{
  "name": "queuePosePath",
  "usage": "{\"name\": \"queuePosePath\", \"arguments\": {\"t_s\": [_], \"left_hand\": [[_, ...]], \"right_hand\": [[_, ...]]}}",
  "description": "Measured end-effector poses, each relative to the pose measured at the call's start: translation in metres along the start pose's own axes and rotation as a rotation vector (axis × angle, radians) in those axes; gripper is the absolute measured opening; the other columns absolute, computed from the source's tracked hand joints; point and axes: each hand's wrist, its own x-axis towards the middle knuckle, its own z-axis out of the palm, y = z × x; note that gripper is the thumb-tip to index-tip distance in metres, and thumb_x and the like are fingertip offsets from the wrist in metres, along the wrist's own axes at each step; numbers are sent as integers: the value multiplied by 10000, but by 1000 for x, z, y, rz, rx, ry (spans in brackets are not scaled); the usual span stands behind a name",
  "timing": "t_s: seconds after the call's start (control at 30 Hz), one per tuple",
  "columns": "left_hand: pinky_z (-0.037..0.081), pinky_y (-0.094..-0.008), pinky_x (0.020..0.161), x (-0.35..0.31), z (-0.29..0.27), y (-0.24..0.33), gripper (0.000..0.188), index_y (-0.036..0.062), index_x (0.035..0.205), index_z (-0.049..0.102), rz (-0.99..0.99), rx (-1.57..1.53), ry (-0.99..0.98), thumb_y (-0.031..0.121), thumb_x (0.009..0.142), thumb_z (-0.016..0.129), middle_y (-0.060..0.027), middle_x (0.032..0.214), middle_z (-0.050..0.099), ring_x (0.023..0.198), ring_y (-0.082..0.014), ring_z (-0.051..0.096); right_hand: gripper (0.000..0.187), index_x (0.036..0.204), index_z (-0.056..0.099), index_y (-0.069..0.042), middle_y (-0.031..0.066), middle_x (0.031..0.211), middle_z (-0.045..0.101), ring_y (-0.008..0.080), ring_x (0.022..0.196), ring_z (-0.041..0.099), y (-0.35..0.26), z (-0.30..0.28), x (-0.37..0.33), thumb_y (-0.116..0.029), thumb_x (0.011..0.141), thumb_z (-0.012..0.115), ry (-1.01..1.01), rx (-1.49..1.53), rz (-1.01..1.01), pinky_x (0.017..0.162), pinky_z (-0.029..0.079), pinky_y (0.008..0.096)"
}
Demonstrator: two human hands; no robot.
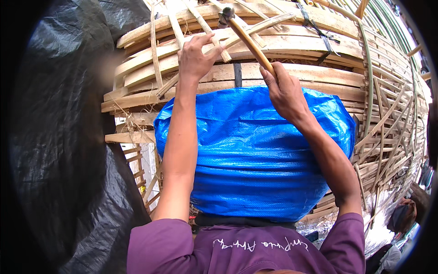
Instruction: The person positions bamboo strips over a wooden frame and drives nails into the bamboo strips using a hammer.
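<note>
My right hand (287, 93) is closed around the wooden handle of a hammer (253, 47). Its dark metal head points up and away, above the stacked wood. To the left, my left hand (195, 57) has curled fingers, its index finger and thumb on a narrow wooden strip (200, 19) that slants across the pile. The palm side is hidden, so anything smaller in it does not show. Just right of that hand, a split strip (273, 21) lies at an angle beneath the hammer. Blue plastic sheeting (246, 150) covers the area between my forearms.
Pale wooden slats (315, 73) are stacked ahead, tied with black straps (326, 45). On the right stands a lattice of thin strips (388, 123). Black plastic sheeting (59, 137) hangs along the left side. An open slatted frame (137, 166) shows beside my left forearm.
</note>
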Motion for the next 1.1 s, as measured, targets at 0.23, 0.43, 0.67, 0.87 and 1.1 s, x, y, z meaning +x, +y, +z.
{"name": "queuePosePath", "arguments": {"t_s": [0.23,0.43,0.67,0.87,1.1], "left_hand": [[466,-503,916,-18,-13,-16,432,197,1180,680,-321,353,-108,518,924,543,-161,1179,625,1109,-400,590],[471,-577,880,-14,-24,-4,543,259,1335,546,-518,363,-276,613,946,407,-253,1166,615,1056,-456,626],[519,-514,780,-6,-26,14,445,228,1179,657,-472,321,-286,514,955,399,-235,893,714,928,-428,683],[498,-449,570,1,-19,2,427,186,1079,690,-442,318,-186,445,963,371,-171,680,691,669,-335,695],[530,-515,678,-2,2,0,413,194,1053,664,-455,348,-153,475,967,373,-222,822,711,807,-415,701]], "right_hand": [[229,1008,502,-18,272,672,584,486,654,574,3,5,2,-246,1008,516,-33,-30,-22,569,383,558],[233,1024,513,-25,263,678,588,482,657,577,3,-3,1,-257,1009,514,-35,-12,3,575,394,552],[271,998,494,-5,295,700,588,511,705,574,9,-6,1,-275,1010,509,-38,4,-7,614,392,587],[273,999,491,1,291,699,586,503,699,576,6,-11,3,-272,1015,498,-37,8,7,615,397,575],[277,986,497,-2,282,703,589,497,694,573,5,-7,7,-277,1018,495,-50,-36,27,610,398,565]]}}
